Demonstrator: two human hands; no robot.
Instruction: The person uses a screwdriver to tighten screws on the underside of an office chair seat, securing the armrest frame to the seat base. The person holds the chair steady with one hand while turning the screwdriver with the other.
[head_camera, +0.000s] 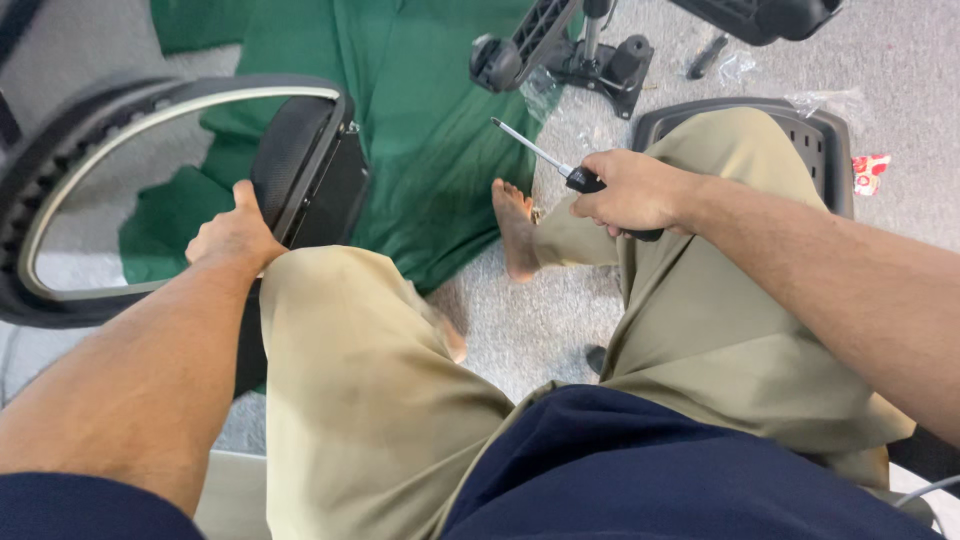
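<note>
Your left hand (238, 232) grips the lower edge of the mesh chair backrest (300, 165), propped on the green cloth (420, 130) beside your left knee. Right hand (632, 190) is closed around the screwdriver (560, 167), tip up and off any screw. Steady the backrest firmly before bringing the tip across.

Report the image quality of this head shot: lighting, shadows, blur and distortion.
Head view: soft, even light, no glare; only faint shadows on the carpet. The screwdriver in the right hand and the left hand on the chair back look sharp. Wide-angle lens enlarges the near forearms.
</note>
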